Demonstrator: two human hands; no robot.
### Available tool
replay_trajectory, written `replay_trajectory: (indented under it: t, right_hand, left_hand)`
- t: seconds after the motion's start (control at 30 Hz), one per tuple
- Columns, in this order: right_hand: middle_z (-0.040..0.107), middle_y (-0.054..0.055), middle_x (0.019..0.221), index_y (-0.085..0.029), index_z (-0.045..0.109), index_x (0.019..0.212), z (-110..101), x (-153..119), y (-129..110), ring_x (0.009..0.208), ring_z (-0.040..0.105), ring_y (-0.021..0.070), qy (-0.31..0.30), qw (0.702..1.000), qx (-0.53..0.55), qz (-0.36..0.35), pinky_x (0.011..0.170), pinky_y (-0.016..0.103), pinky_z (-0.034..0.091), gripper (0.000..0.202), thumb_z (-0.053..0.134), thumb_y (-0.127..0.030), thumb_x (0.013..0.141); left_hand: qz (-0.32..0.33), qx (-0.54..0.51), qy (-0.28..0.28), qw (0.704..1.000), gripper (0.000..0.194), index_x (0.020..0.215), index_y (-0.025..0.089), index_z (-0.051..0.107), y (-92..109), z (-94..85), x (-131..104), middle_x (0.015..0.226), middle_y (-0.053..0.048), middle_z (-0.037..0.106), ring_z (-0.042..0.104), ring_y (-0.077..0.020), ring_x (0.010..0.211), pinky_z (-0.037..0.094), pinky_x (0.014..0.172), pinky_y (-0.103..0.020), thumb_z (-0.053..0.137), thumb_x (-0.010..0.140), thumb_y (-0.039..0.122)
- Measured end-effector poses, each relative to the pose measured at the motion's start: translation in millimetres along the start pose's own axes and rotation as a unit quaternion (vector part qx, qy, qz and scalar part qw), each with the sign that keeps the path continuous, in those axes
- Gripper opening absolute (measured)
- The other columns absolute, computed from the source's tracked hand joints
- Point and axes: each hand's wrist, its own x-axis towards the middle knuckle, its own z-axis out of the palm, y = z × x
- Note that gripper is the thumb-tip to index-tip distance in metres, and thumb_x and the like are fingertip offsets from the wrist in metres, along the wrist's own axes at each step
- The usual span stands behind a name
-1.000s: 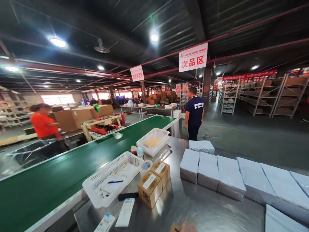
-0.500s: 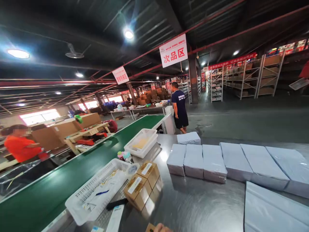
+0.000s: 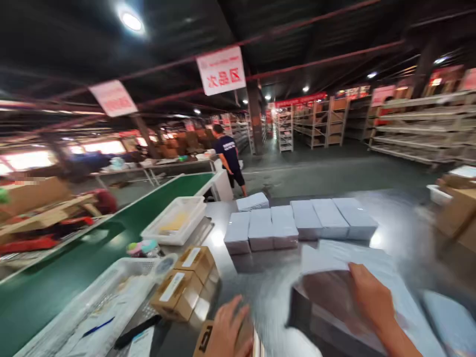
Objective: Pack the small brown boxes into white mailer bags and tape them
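Observation:
My left hand (image 3: 228, 329) is at the bottom edge, curled over a small brown cardboard box (image 3: 203, 339) with dark print. The picture cuts off the lower part of that box. To the right, my right hand (image 3: 372, 295) pinches the top edge of a pale grey plastic mailing bag (image 3: 327, 297), lifted over a stack of like bags (image 3: 394, 270). The lifted bag's dark side faces me, blurred by motion. Two taped brown boxes (image 3: 182, 280) with white labels stand left of my left hand.
Wrapped pale packs (image 3: 260, 228) line the far part of the steel table. White baskets (image 3: 174, 220) stand beside a green conveyor belt (image 3: 122, 213) on the left. A person (image 3: 228, 156) in dark clothes stands beyond. Cartons (image 3: 457, 213) are at right.
The view has turned right. My right hand has come into view with a mailing bag lifted off the stack. More of my left hand shows over the small box.

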Motion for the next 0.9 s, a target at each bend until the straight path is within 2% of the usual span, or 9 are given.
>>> replay_trajectory:
  t: [0.1,0.23,0.33,0.43,0.5,0.57,0.7,0.77,0.9]
  right_hand:
    - [0.064,0.004,0.079,-0.022,0.060,0.084,-52,8,-68,0.068,0.061,0.0179,-0.073,0.989,-0.120,-0.043,0.051,0.029,0.029,0.017,0.045,-0.018,0.091]
    - [0.061,0.002,0.073,-0.019,0.057,0.080,-94,8,-151,0.064,0.055,0.0149,-0.052,0.979,-0.154,-0.123,0.055,0.029,0.025,0.015,0.052,-0.007,0.086]
    - [0.058,0.000,0.068,-0.019,0.056,0.076,-110,-6,-185,0.061,0.050,0.0141,0.002,0.974,-0.133,-0.183,0.058,0.029,0.025,0.019,0.052,-0.003,0.084]
    - [0.058,0.000,0.068,-0.020,0.059,0.077,-120,-15,-197,0.062,0.048,0.0145,0.035,0.972,-0.125,-0.197,0.060,0.029,0.025,0.019,0.052,-0.003,0.083]
    - [0.060,0.001,0.070,-0.020,0.062,0.078,-125,-14,-200,0.064,0.050,0.0149,-0.007,0.976,-0.137,-0.172,0.060,0.030,0.025,0.018,0.054,-0.005,0.082]
    - [0.063,0.003,0.074,-0.019,0.064,0.077,-127,-9,-202,0.068,0.053,0.0157,-0.104,0.975,-0.153,-0.125,0.061,0.030,0.025,0.017,0.056,-0.005,0.081]
    - [0.068,0.007,0.094,-0.019,0.066,0.084,-120,6,-215,0.084,0.060,0.0193,-0.274,0.951,-0.144,-0.024,0.064,0.029,0.028,0.020,0.051,-0.006,0.084]
    - [0.068,0.009,0.101,-0.016,0.065,0.095,-111,20,-226,0.090,0.062,0.0196,-0.311,0.943,-0.117,0.004,0.066,0.028,0.031,0.025,0.046,-0.003,0.084]
    - [0.068,0.012,0.107,-0.013,0.060,0.108,-94,64,-252,0.096,0.063,0.0201,-0.323,0.943,-0.082,-0.004,0.071,0.028,0.036,0.030,0.039,-0.004,0.089]
  left_hand:
    - [-0.110,-0.084,-0.018,0.990,0.049,0.139,0.022,0.047,22,-28.7,34,0.144,-0.016,0.051,0.055,-0.0309,0.125,0.050,0.097,-0.047,0.049,0.093,0.040]
    - [-0.151,-0.173,-0.026,0.973,0.074,0.148,0.016,0.030,58,-56.7,103,0.154,-0.019,0.034,0.041,-0.0334,0.136,0.043,0.105,-0.051,0.060,0.084,0.039]
    - [-0.143,-0.147,-0.084,0.975,0.084,0.148,0.014,0.033,63,-75.7,143,0.152,-0.020,0.037,0.041,-0.0346,0.134,0.038,0.108,-0.051,0.069,0.073,0.024]
    - [-0.113,-0.093,-0.177,0.973,0.046,0.120,0.020,0.063,45,-91.2,159,0.129,-0.012,0.058,0.054,-0.0284,0.117,0.045,0.097,-0.042,0.057,0.077,0.006]
    - [-0.108,-0.060,-0.208,0.970,0.031,0.100,0.019,0.069,29,-100.2,160,0.112,-0.009,0.063,0.059,-0.0246,0.105,0.048,0.087,-0.036,0.049,0.082,0.004]
    - [-0.103,-0.026,-0.220,0.970,0.029,0.095,0.018,0.068,15,-108.4,157,0.107,-0.009,0.064,0.061,-0.0234,0.101,0.049,0.084,-0.034,0.044,0.086,0.005]
    - [-0.052,0.010,-0.298,0.953,0.033,0.109,0.015,0.063,-4,-121.3,156,0.113,-0.013,0.065,0.067,-0.0235,0.096,0.053,0.079,-0.035,0.041,0.088,0.004]
    - [-0.019,0.010,-0.332,0.943,0.029,0.107,0.015,0.066,-14,-127.8,167,0.109,-0.013,0.069,0.070,-0.0241,0.094,0.055,0.079,-0.034,0.049,0.086,0.006]
    - [-0.008,0.019,-0.355,0.935,0.014,0.079,0.015,0.072,-51,-156.5,211,0.082,-0.010,0.074,0.072,-0.0240,0.081,0.057,0.070,-0.029,0.072,0.068,0.006]
